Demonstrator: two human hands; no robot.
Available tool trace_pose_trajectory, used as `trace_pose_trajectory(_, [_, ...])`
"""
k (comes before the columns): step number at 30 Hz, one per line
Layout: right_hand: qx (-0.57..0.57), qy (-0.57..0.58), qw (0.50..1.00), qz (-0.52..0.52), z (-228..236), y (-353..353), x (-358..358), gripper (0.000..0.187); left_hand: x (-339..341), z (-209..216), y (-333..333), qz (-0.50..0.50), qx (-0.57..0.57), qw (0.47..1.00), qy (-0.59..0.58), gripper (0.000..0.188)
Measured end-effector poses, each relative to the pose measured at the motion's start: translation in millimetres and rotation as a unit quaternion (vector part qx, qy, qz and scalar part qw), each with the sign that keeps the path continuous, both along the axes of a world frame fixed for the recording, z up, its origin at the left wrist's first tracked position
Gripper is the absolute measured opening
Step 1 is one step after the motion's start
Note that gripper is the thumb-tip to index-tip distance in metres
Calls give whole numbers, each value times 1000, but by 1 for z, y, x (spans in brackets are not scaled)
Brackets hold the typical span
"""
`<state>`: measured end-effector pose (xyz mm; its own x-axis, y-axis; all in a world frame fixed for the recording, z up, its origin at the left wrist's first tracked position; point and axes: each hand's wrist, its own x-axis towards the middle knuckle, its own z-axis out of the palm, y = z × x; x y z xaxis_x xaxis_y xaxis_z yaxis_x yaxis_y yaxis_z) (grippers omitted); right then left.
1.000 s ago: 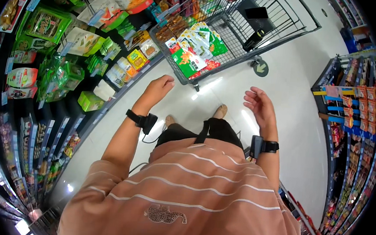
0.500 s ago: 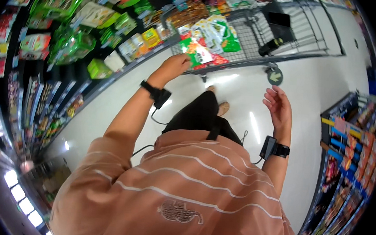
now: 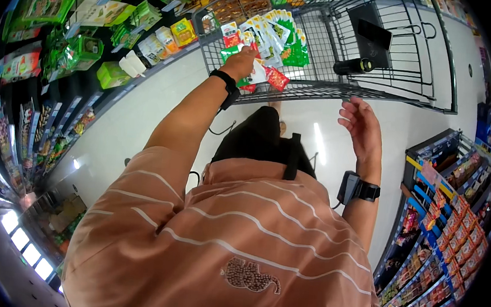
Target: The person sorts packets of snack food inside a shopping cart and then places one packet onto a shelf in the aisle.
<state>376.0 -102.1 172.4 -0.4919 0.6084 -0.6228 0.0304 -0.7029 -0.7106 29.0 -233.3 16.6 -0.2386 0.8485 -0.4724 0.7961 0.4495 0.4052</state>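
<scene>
Over the left end of a wire shopping cart reaches my left hand, its fingers closed on a green, white and red packet. My fingertips and part of that packet are partly hidden. Beside it inside the cart lie a red packet and a fanned pile of white and green packets. My right hand hangs in the air just outside the cart's near rim, holding nothing, with its fingers loosely bent and apart.
A black cylindrical object and a dark flat panel bearing a phone-like device are at the cart's right part. Shelves with bagged goods run along the left. Another stocked rack stands at the right. Pale floor lies between.
My left hand has moved in over the cart with the packet, which was nearer its rim before. The cart appears closer. My right hand stays raised, much as before.
</scene>
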Motion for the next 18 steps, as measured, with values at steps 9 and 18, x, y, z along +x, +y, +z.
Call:
trace_pose_trajectory(9, [-39, -23, 999, 9, -10, 22, -48, 30, -30, -51, 9, -108, -61, 991, 51, 29])
trace_pose_trajectory(18, [-28, -30, 996, 81, -18, 41, -81, 29, -47, -29, 15, -91, -48, 995, 14, 16])
